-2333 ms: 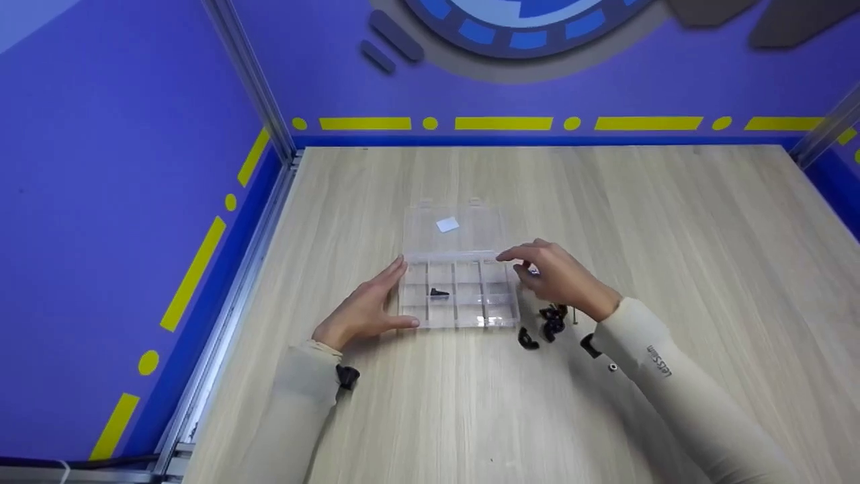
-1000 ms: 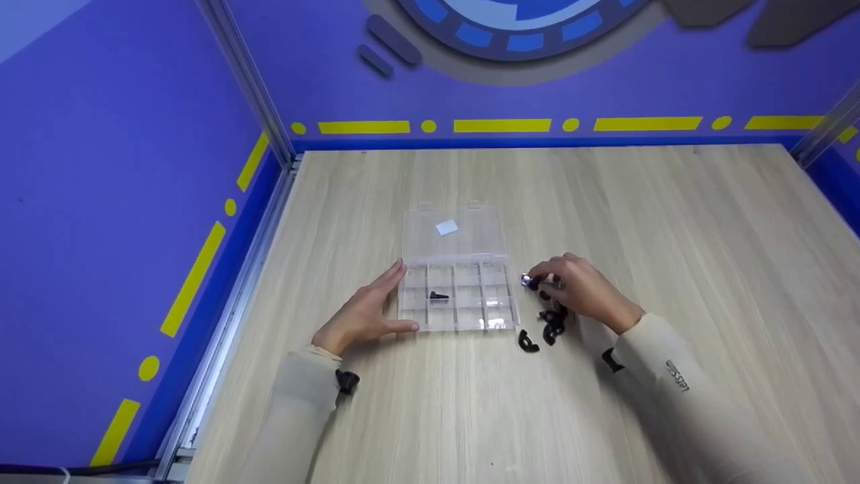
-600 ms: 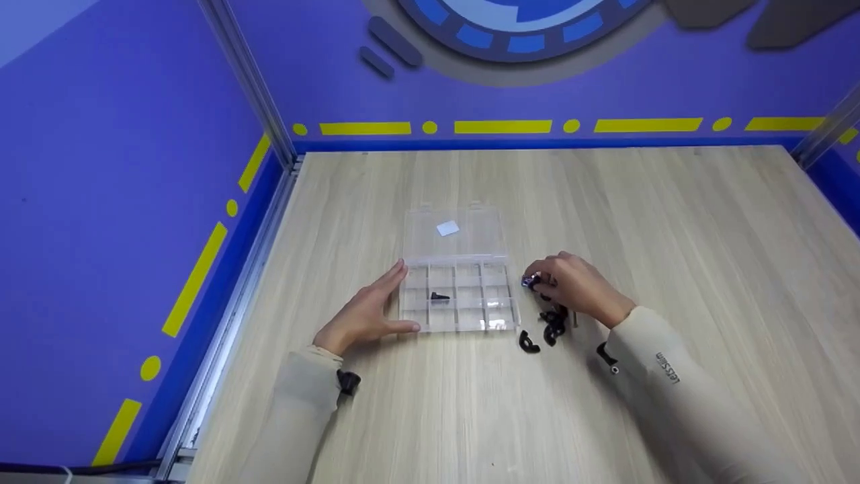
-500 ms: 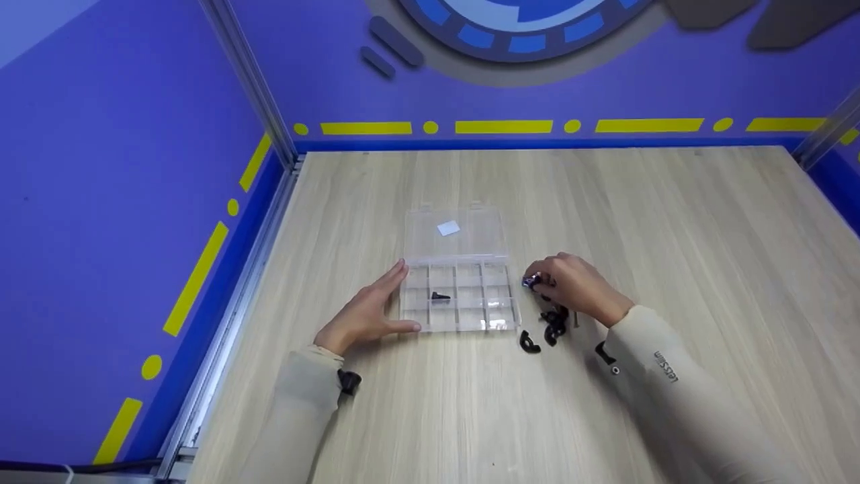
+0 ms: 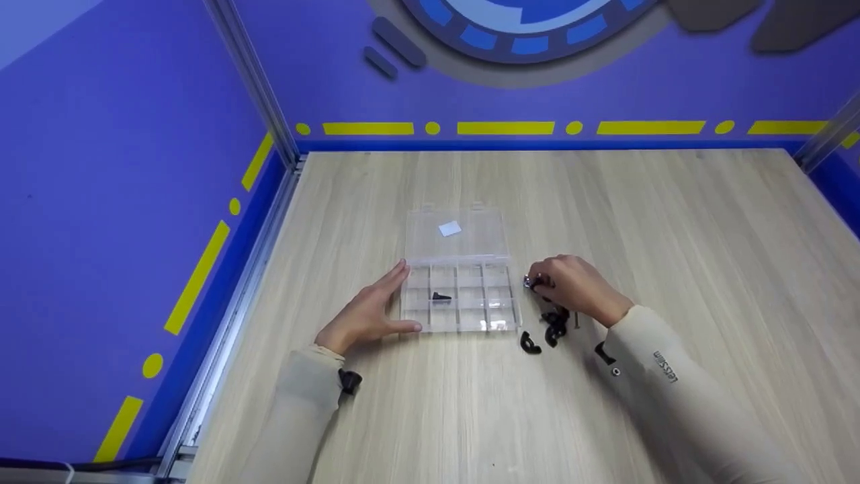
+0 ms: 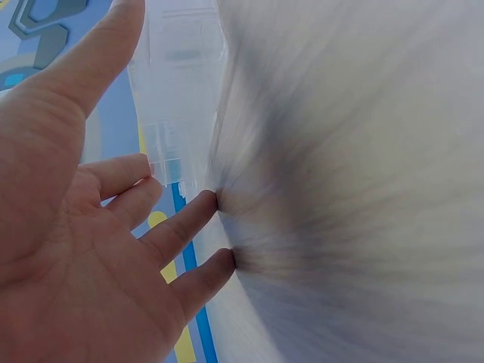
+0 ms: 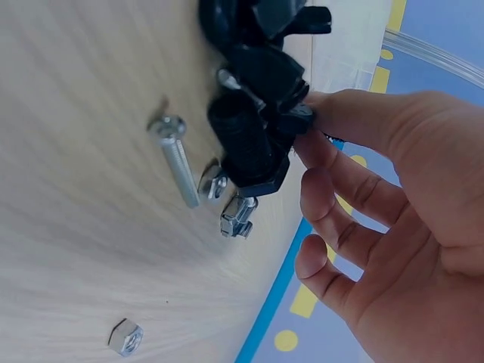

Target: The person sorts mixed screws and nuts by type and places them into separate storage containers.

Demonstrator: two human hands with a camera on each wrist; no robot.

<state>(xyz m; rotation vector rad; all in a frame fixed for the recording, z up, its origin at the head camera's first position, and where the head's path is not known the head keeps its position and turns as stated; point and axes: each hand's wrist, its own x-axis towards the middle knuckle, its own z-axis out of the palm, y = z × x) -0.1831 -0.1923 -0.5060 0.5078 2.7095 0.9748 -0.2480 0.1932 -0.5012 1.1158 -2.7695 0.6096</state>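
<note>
A clear divided plastic box point(image 5: 470, 328) lies with its lid folded back. One black screw-like piece point(image 5: 441, 297) is in a middle-row compartment. My left hand point(image 5: 366, 314) rests along the box's left side, fingers and thumb spread; in the left wrist view its fingertips touch the table and box. To the right of the box, my right hand point(image 5: 571, 286) reaches into a pile of black plastic parts point(image 5: 555, 326). In the right wrist view its thumb and forefinger pinch a small black piece point(image 7: 296, 117), partly hidden among a large black hex-headed bolt point(image 7: 246, 144) and other parts.
A metal screw point(image 7: 180, 166) and several metal nuts lie by the pile, one hex nut point(image 7: 125, 337) farther off. A curved black piece point(image 5: 530, 343) sits near the box's front right corner. On the open lid is a white label point(image 5: 449, 228). Blue walls point(image 5: 134, 168) border the table.
My right hand has moved from the box's back right corner down to the pile of black parts, then stayed nearly still there. My left hand has kept its place at the box.
</note>
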